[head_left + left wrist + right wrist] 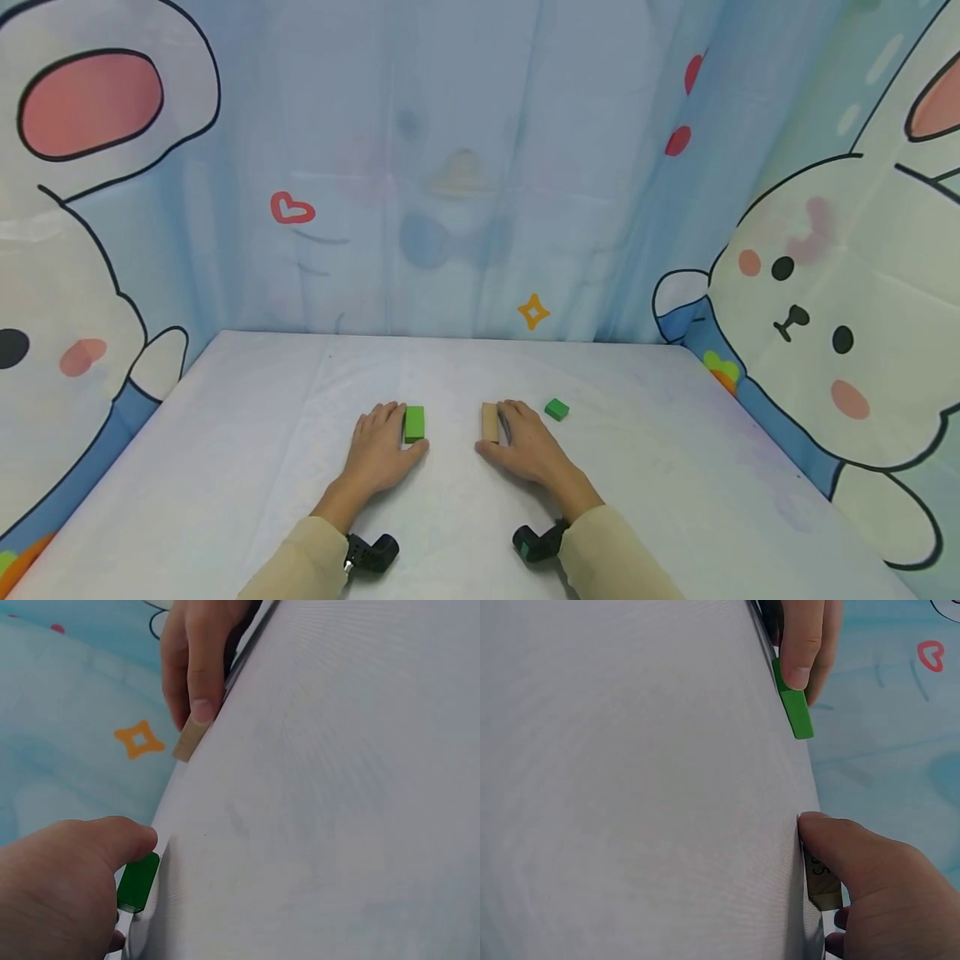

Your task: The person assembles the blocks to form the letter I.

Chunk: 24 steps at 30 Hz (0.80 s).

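Observation:
On the white table, a bright green rectangular block (415, 424) lies lengthwise away from me. My left hand (384, 450) holds it, with the thumb at its near end and the fingers along its left side toward the far end. To the right, a plain wooden block (490, 423) lies roughly parallel to it. My right hand (528, 446) holds that one, thumb at the near end and fingers by the far right corner. Dark printed marks show on the wooden block (823, 881) in the right wrist view. A gap of bare tabletop separates the two blocks.
A small green block (557, 409) lies by itself just right of my right hand. The white table (300, 383) ends at a blue curtain (465, 275) with cartoon rabbits at both sides. A black wrist camera (372, 553) is strapped on my left wrist.

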Motion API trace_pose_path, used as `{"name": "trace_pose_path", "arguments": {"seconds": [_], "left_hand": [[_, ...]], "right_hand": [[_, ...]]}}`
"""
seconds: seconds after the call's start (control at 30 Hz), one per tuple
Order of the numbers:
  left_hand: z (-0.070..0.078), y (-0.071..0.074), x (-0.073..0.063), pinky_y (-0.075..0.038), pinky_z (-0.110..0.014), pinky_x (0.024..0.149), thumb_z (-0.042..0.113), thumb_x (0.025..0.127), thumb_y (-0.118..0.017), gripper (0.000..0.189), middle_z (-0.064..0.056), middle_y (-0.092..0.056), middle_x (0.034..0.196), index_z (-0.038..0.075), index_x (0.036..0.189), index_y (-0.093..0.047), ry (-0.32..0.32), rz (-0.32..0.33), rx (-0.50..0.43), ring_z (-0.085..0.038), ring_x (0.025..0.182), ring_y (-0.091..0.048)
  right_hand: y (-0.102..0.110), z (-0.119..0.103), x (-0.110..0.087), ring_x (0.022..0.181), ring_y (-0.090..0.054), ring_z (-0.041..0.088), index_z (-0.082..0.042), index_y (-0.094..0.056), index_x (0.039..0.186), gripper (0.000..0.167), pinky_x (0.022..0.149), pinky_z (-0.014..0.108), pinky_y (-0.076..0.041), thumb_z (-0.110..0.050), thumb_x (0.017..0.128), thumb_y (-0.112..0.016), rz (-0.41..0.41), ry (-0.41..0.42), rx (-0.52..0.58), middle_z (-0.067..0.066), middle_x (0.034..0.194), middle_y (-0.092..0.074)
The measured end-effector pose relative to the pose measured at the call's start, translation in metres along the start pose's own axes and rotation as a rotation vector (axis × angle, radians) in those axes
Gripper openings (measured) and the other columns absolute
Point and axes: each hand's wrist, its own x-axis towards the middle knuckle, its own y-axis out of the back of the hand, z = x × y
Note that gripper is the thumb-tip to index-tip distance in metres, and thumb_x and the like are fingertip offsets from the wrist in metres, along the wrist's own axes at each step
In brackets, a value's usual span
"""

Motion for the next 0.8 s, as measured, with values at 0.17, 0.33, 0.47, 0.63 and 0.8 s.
{"name": "trace_pose_path", "arguments": {"seconds": [0.17,0.33,0.47,0.63,0.8], "left_hand": [[0.0008,-0.0005,-0.0011,-0.023,-0.064,0.122,0.033,0.095,-0.067,0.069,-0.026,-0.048,0.153,-0.006,0.148,-0.048,0.008,0.011,-0.006,-0.045,0.147,-0.038],[0.0016,-0.0003,-0.001,-0.023,-0.064,0.122,0.034,0.095,-0.067,0.069,-0.026,-0.048,0.153,-0.006,0.149,-0.048,0.01,0.016,-0.005,-0.045,0.146,-0.038],[0.0016,-0.0009,-0.0012,-0.024,-0.064,0.121,0.034,0.096,-0.066,0.068,-0.025,-0.047,0.153,-0.005,0.149,-0.048,0.009,0.016,0.002,-0.045,0.146,-0.038],[0.0031,-0.0008,-0.0024,-0.023,-0.064,0.121,0.033,0.097,-0.065,0.066,-0.025,-0.047,0.153,-0.004,0.149,-0.048,0.011,0.017,0.007,-0.045,0.147,-0.037],[0.0037,-0.0008,-0.0027,-0.024,-0.065,0.121,0.032,0.097,-0.065,0.065,-0.025,-0.048,0.153,-0.004,0.149,-0.048,0.009,0.023,0.015,-0.046,0.146,-0.038]], "right_hand": [[-0.002,0.0001,0.0011,0.146,-0.044,0.04,-0.001,-0.044,0.154,0.084,0.118,0.055,-0.038,-0.048,0.09,-0.072,0.0,-0.004,-0.013,0.02,0.157,-0.046],[-0.0001,-0.0012,0.0024,0.145,-0.045,0.04,-0.001,-0.045,0.153,0.085,0.118,0.055,-0.039,-0.049,0.089,-0.073,-0.003,-0.01,-0.04,0.021,0.156,-0.047],[0.0005,-0.0014,0.0036,0.143,-0.046,0.04,-0.001,-0.046,0.152,0.084,0.117,0.056,-0.04,-0.048,0.089,-0.074,-0.003,-0.016,-0.037,0.021,0.154,-0.048],[-0.0001,-0.0015,0.0045,0.141,-0.048,0.039,-0.003,-0.047,0.151,0.082,0.116,0.056,-0.041,-0.047,0.088,-0.075,-0.001,-0.037,-0.003,0.02,0.154,-0.048],[-0.0004,-0.0011,0.0049,0.141,-0.048,0.039,-0.002,-0.047,0.15,0.082,0.116,0.056,-0.041,-0.045,0.087,-0.077,0.004,-0.047,0.033,0.02,0.154,-0.049]]}}
